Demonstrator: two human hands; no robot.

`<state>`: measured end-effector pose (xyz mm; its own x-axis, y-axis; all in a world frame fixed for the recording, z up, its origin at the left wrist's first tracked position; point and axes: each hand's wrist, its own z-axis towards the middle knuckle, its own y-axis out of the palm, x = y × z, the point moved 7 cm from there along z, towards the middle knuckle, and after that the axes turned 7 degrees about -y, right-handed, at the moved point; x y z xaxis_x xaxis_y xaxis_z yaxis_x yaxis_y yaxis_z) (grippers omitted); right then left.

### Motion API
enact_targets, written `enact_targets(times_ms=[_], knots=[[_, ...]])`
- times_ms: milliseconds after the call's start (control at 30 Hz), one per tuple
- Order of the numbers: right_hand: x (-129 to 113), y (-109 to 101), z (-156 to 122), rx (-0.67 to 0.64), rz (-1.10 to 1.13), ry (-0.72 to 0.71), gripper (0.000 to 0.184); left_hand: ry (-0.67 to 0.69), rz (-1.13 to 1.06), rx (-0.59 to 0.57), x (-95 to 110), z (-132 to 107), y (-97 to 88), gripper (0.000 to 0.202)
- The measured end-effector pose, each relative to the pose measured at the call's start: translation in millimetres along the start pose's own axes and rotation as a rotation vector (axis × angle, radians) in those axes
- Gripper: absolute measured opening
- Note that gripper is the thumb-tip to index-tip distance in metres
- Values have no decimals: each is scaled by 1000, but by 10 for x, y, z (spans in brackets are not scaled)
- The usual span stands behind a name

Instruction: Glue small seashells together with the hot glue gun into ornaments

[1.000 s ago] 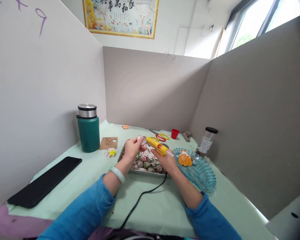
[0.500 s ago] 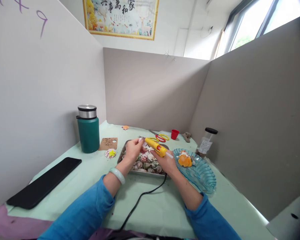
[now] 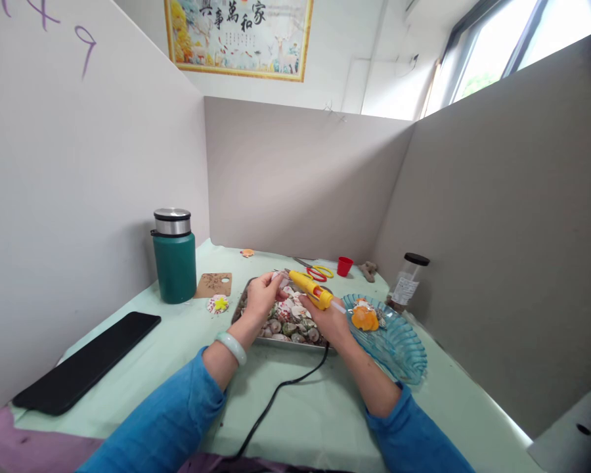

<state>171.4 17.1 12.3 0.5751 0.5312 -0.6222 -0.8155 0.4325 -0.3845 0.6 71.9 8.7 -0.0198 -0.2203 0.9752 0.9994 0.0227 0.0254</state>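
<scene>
My right hand [image 3: 328, 320] is closed round a yellow hot glue gun [image 3: 311, 290], with a pale glue stick [image 3: 338, 307] poking out of its back end and a black cord [image 3: 280, 387] trailing toward me. Just left of the nozzle, my left hand [image 3: 263, 295] pinches a small whitish shell [image 3: 277, 276], partly covered by the fingers. Below both hands lies a metal tray [image 3: 276, 342] full of seashells [image 3: 288, 326]. Whether the nozzle touches the pinched shell I cannot tell.
A blue plate [image 3: 404, 351] with orange shells stands on the right, near a black-lidded jar [image 3: 408, 282]. Behind the tray are scissors [image 3: 320, 272] and a red cup [image 3: 345, 266]. Leftward are a green bottle [image 3: 174, 266], brown card [image 3: 214, 284], decorated disc [image 3: 218, 304] and black pad [image 3: 88, 362].
The glue gun's nozzle has moved slightly right, away from the fingers of my left hand. More of the pinched whitish shell shows now. Both hands keep their hold.
</scene>
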Motion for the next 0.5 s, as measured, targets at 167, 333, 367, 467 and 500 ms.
enact_targets(times_ms=[167, 333, 367, 467, 500], knots=[[0, 17, -12, -32, -7, 14, 35, 30, 28, 10, 18, -1, -3, 32], [-25, 25, -23, -55, -47, -12, 35, 48, 64, 22, 40, -8, -9, 30], [-36, 20, -22, -51, -48, -19, 35, 56, 80, 25, 45, -10, -12, 30], [-57, -3, -15, -31, -47, -22, 34, 71, 112, 33, 48, -11, -19, 32], [-59, -9, -12, -27, -51, -19, 34, 74, 116, 36, 46, -10, -21, 32]])
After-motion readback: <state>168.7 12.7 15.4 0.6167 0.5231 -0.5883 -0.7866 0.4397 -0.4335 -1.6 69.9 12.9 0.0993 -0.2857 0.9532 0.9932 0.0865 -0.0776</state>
